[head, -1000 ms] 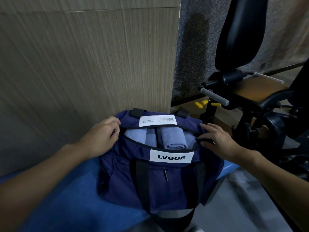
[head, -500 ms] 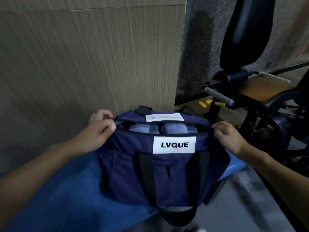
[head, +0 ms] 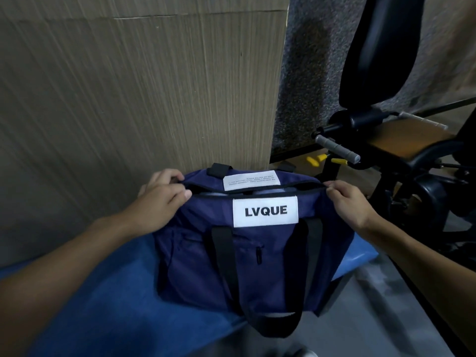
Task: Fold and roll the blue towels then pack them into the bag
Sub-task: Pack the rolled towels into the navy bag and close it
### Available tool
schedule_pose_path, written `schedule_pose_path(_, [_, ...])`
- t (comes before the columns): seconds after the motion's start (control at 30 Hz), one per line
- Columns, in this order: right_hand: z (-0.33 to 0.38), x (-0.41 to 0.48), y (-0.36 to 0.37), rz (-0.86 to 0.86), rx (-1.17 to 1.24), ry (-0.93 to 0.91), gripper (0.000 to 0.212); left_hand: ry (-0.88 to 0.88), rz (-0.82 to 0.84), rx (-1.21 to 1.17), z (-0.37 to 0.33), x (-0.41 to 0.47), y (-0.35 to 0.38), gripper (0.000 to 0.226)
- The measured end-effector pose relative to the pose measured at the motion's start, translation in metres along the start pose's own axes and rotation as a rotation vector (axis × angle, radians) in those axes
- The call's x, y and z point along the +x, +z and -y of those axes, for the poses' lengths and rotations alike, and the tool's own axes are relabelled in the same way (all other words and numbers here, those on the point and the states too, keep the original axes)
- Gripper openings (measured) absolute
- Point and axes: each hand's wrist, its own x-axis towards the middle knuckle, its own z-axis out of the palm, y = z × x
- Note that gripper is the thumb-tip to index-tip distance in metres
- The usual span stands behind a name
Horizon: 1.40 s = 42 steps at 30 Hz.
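The left hand (head: 159,202) and right hand (head: 350,204) each pinch one end of the bag (head: 257,266) rim, its mouth nearly shut. Between the grips a sliver of towels (head: 212,194) shows. Pulling unevenly could trap towel cloth in the closing mouth.

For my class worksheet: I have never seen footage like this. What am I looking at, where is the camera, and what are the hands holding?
No machine is at work: a person uses two bare hands. The view comes from a camera worn on the person's head, looking forward and down. A navy bag with an LVQUE label sits on a blue surface before a wood-grain panel. The left hand grips the left end of the bag's top rim; the right hand pinches the right end. The opening between them is narrow, so the contents hardly show. Black padded equipment stands to the right.
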Motion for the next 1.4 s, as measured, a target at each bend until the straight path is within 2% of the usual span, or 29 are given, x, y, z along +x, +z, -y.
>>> schedule_pose_path(0.07, [0.008,0.002,-0.003,-0.027,0.027,-0.024,0.026,-0.033,-0.122,-0.06,-0.006,0.005,-0.01,0.053])
schedule_pose_path(0.17, [0.019,0.002,-0.003,-0.036,0.075,-0.07,0.023,-0.076,-0.221,-0.114,-0.011,0.007,-0.027,0.046])
schedule_pose_path(0.27, [0.027,-0.003,0.002,-0.015,0.062,-0.102,0.022,-0.122,-0.231,-0.133,-0.006,0.002,-0.031,0.041])
schedule_pose_path(0.47, [0.025,-0.01,0.002,0.016,0.098,-0.108,0.024,-0.167,-0.226,0.002,0.001,0.011,-0.005,0.035])
schedule_pose_path(0.63, [0.023,-0.004,-0.011,-0.056,0.082,-0.124,0.024,-0.157,-0.356,-0.011,-0.013,0.026,-0.01,0.037])
schedule_pose_path(0.73, [0.02,-0.002,-0.009,-0.058,0.077,-0.125,0.023,-0.231,-0.319,0.04,-0.029,0.032,-0.008,0.024])
schedule_pose_path(0.77, [0.02,-0.001,-0.007,-0.063,0.074,-0.13,0.022,-0.224,-0.329,0.05,-0.039,0.033,-0.005,0.017])
schedule_pose_path(0.83, [0.021,0.0,-0.004,-0.055,0.064,-0.143,0.02,-0.082,-0.372,0.11,-0.07,0.037,0.004,0.008])
schedule_pose_path(0.9, [0.022,0.003,-0.004,-0.027,0.057,-0.149,0.021,0.152,-0.358,0.143,-0.113,0.042,0.016,0.019])
schedule_pose_path(0.97, [0.027,0.006,-0.006,-0.013,0.062,-0.168,0.023,0.29,-0.274,0.133,-0.157,0.051,0.029,0.034])
schedule_pose_path(1.07, [0.037,0.005,-0.012,0.0,0.067,-0.212,0.023,0.274,-0.143,0.088,-0.202,0.071,0.052,0.041])
schedule_pose_path(1.17, [0.038,0.001,-0.017,0.01,0.085,-0.245,0.021,0.168,-0.104,-0.102,-0.211,0.081,0.068,0.028])
schedule_pose_path(1.27, [0.028,-0.001,-0.019,0.017,0.247,-0.109,0.015,0.098,-0.129,-0.153,-0.206,0.082,0.078,0.021])
schedule_pose_path(1.33, [0.015,0.002,-0.017,0.032,0.313,0.045,0.022,0.075,-0.127,-0.149,-0.202,0.084,0.081,0.022])
schedule_pose_path(1.4, [0.001,0.003,-0.016,0.093,0.277,0.17,0.029,0.06,-0.108,-0.139,-0.198,0.085,0.082,0.024])
